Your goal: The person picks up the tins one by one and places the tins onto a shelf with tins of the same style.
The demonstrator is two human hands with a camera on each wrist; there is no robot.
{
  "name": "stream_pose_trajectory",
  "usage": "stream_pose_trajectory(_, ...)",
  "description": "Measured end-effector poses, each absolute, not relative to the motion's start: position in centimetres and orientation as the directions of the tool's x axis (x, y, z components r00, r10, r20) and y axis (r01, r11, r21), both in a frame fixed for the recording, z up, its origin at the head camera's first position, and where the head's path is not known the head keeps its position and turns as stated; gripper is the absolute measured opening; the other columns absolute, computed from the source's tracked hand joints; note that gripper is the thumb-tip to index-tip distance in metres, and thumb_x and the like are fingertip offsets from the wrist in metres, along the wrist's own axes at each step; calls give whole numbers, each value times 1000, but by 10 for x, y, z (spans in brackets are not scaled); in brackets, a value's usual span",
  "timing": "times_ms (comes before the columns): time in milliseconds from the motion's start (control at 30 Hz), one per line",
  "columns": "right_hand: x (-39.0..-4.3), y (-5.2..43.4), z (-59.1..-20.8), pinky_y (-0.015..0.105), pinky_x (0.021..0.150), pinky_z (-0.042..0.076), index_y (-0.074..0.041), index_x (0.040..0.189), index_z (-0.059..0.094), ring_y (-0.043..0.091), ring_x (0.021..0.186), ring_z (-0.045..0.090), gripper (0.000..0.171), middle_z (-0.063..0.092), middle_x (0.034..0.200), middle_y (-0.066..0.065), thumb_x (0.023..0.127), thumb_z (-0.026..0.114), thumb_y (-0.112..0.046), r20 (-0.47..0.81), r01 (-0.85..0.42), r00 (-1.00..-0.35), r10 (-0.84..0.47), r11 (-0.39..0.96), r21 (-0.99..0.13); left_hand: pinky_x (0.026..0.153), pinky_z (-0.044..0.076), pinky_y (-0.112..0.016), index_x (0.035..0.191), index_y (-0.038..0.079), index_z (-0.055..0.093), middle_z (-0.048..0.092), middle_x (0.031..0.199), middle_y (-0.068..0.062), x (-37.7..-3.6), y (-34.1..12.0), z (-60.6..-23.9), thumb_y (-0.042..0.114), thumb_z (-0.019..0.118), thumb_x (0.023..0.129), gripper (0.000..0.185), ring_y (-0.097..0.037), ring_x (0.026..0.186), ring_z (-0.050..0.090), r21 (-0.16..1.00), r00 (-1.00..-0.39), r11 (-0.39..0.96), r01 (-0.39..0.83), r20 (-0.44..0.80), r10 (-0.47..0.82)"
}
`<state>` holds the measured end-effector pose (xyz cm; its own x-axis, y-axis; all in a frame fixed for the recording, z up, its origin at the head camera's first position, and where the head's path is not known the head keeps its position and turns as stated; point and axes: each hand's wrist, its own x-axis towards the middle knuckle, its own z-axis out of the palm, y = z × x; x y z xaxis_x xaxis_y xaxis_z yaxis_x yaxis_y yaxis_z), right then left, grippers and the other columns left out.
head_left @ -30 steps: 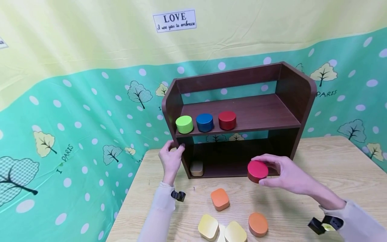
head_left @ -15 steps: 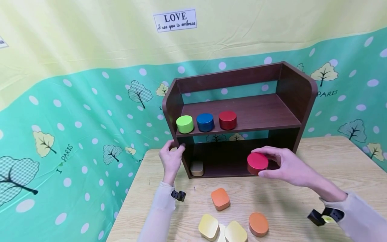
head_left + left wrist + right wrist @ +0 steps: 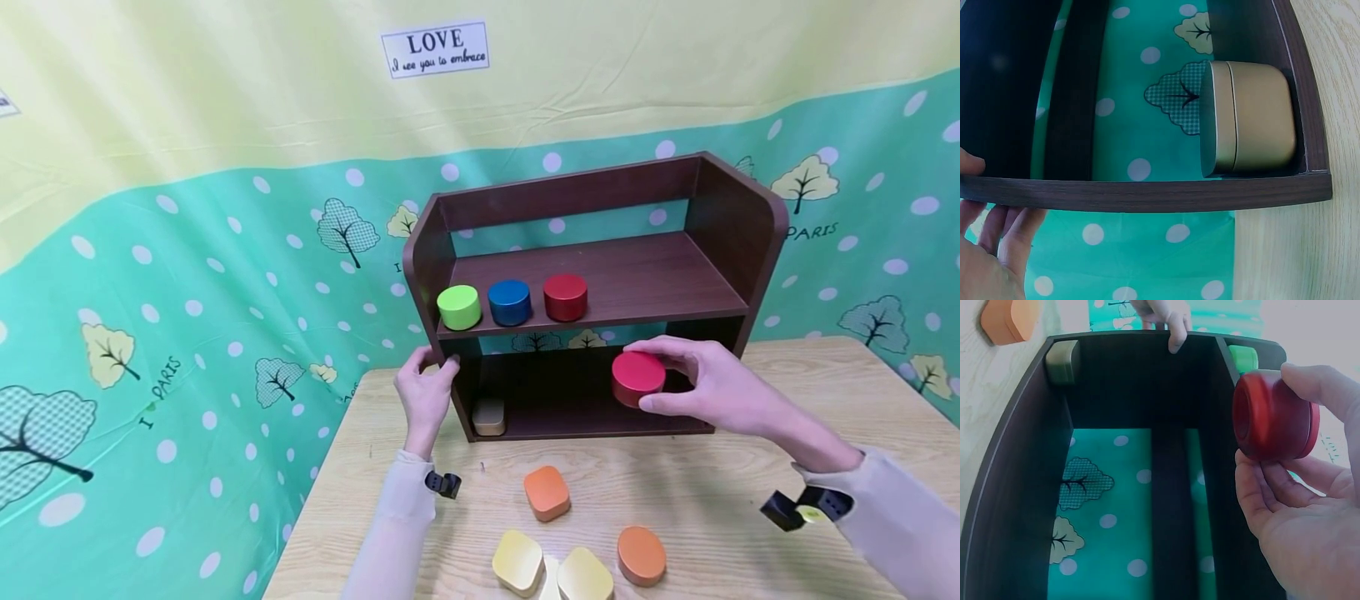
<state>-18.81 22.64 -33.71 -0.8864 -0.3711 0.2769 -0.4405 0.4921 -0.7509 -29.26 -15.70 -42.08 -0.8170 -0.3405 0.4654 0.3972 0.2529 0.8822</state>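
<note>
Your right hand (image 3: 712, 387) pinches a red round tin (image 3: 637, 378) between thumb and curled fingers, holding it in the air in front of the dark wooden shelf unit (image 3: 738, 225), level with the opening of its lower compartment; your left hand (image 3: 425, 392) grips the shelf's left side panel, thumb in front and fingers wrapped behind; on the upper shelf stand a green tin (image 3: 459, 307), a blue tin (image 3: 509, 302) and another red tin (image 3: 565, 297) in a row; a beige tin (image 3: 489, 416) sits in the lower left corner; orange and yellow tins lie on the wooden table (image 3: 825, 400).
</note>
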Motion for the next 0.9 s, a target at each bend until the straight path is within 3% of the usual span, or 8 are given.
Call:
stream_pose_trajectory(333,-194,230,-324,22,85,58,-13,147,65,0,107,69,61,74,130,7,90,89,-15,304,-447,-890,-341,512,-733,92,52,-32,98,2,79,76,96,-20,-292,-156,-419,5,83,88,10,-21,98,67,882,-816,260,394,466,-343)
stream_pose_trajectory(467,-198,231,-318,21,85,59,-13,149,64,0,110,66,63,73,134,10,91,88,-17,297,-428,-901,-318,534,-729,95,53,-44,97,2,79,76,97,-21,-293,-156,-420,4,83,89,10,-21,97,66,880,-813,255,400,470,-344)
stream_pose_trajectory(567,-201,232,-314,22,84,60,-12,151,62,5,112,65,66,72,136,12,91,88,-18,284,-411,-910,-303,553,-725,96,54,-49,98,2,79,76,97,-21,-293,-157,-421,4,82,89,10,-21,96,66,879,-812,255,403,472,-343)
stream_pose_trajectory(833,-207,230,-305,20,86,59,-14,153,61,23,119,66,67,72,138,11,92,87,-21,261,-377,-925,-276,577,-724,92,53,-37,97,3,79,76,96,-20,-292,-156,-421,4,82,88,10,-20,96,66,880,-814,261,397,469,-343)
stream_pose_trajectory(900,-207,229,-303,19,87,58,-14,154,61,27,122,65,67,71,139,12,93,87,-21,256,-372,-927,-276,576,-728,92,53,-39,97,2,79,76,95,-20,-291,-156,-420,4,82,88,10,-20,96,66,879,-812,258,400,471,-345)
